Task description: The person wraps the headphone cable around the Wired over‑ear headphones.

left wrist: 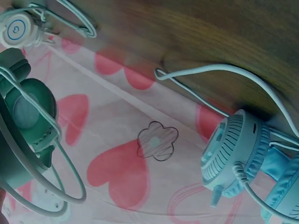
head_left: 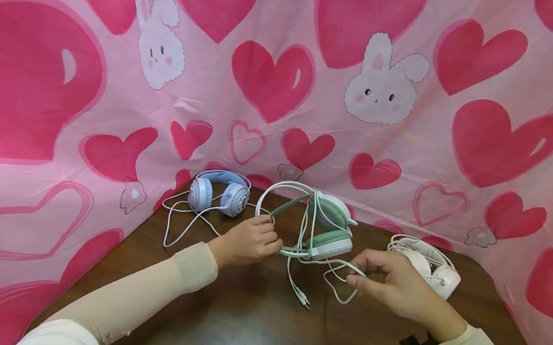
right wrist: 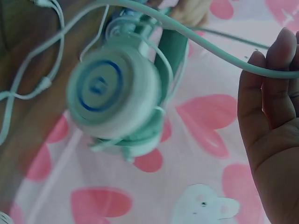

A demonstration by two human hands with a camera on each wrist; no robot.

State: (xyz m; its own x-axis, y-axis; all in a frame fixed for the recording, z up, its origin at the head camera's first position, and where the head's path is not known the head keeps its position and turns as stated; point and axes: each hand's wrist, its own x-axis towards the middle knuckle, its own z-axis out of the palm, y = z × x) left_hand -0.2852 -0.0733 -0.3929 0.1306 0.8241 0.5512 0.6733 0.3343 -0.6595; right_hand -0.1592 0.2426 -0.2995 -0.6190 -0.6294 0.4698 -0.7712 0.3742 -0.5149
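White headphones with green pads [head_left: 329, 248] are lifted by my left hand [head_left: 250, 240], which grips the headband. Their white cable [right wrist: 219, 53] winds round the headband and ear cups. My right hand [head_left: 396, 281] pinches a length of that cable to the right of the ear cups; in the right wrist view the cable crosses its fingers [right wrist: 254, 100]. Below the headphones dangles a cable end with plugs [head_left: 302, 299]. In the left wrist view the green ear cup [left wrist: 28, 112] shows at the left, while most of my left hand is out of frame.
Light blue headphones [head_left: 235, 199] stand at the back left of the brown table [head_left: 242, 319], their cable looped beside them. White headphones [head_left: 448, 280] lie at the right, partly behind my right hand. A pink cloth with hearts [head_left: 275, 83] hangs behind the table.
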